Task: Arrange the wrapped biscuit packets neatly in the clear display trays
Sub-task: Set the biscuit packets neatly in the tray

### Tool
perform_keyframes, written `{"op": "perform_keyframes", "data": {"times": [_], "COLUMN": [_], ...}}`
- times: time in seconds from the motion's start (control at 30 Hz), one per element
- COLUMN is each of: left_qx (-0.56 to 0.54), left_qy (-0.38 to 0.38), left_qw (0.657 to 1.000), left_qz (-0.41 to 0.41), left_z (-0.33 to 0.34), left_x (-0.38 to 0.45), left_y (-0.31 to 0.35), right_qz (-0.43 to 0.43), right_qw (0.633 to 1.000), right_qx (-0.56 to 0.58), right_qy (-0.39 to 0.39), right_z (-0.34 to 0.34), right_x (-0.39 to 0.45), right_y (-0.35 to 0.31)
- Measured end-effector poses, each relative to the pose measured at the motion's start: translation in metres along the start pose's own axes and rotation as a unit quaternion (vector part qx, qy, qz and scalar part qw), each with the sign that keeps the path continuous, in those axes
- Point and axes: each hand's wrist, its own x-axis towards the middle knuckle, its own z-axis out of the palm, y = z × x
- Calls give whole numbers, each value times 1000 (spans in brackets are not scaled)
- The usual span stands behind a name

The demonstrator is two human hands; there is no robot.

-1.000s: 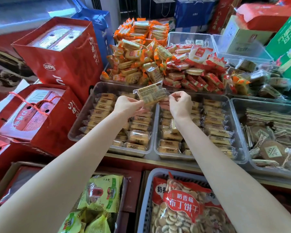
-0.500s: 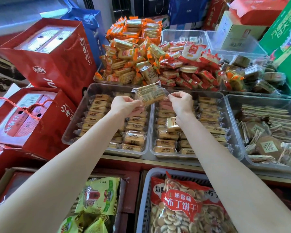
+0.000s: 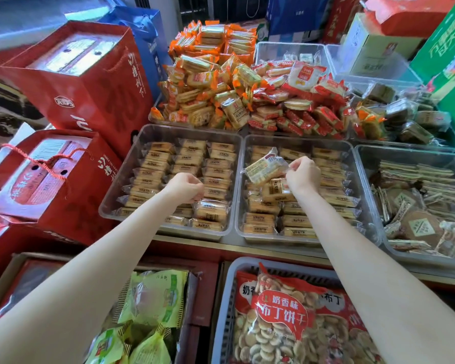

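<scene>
Right clear tray [image 3: 351, 153]: lying at 12 o'clock from the right arm, its rows gapped near the middle.
Left clear tray [image 3: 142, 135]: sitting at 11 o'clock, rows filled.
Biscuit packet [image 3: 265, 168]: hanging over the right tray, long axis running 8 to 2 o'clock.
Right hand [image 3: 302, 176]: pinching the packet's 3 o'clock end; the nearer hand.
Left hand [image 3: 185, 186]: curling over the left tray; cannot tell whether holding anything.

A clear-wrapped biscuit packet [image 3: 267, 168] tilts above the far-left corner of the right tray [image 3: 351, 153]; the left tray [image 3: 139, 143] holds neat packet rows.
</scene>
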Motion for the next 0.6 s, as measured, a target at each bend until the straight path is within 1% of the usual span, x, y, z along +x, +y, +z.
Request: {"op": "perform_keyframes", "data": {"times": [0.07,0.13,0.17,0.2,0.27,0.33,0.4,0.43,0.5,0.6], "left_qx": [61,98,104,106,112,141,180,195,219,224], "left_qy": [15,33,40,48,64,71,63,54,44,56], "left_qw": [998,995,994,993,991,987,981,979,975,973], "left_qz": [7,7,2,-6,-27,-30,-21,-15,1,13], "left_z": [-8,-18,-24,-31,-44,-58,-69,-73,-77,-79], "left_x": [0,-2,-4,-7,-14,-19,-26,-29,-34,-38], "left_y": [-15,-30,-39,-49,-66,-83,-96,-101,-107,-112], "right_qz": [-38,-112,-154,-195,-275,-337,-367,-377,-394,-392], "right_qw": [996,986,978,967,935,890,840,818,785,759], "right_qx": [-72,-116,-132,-146,-153,-162,-205,-235,-298,-373], "right_qy": [-20,-30,-47,-77,-162,-261,-344,-365,-375,-361], "right_z": [-1,3,10,19,44,72,101,114,134,150], "right_x": [-1,-10,-18,-26,-46,-68,-86,-92,-99,-101], "right_y": [-5,-21,-31,-41,-61,-79,-87,-88,-86,-82]}}
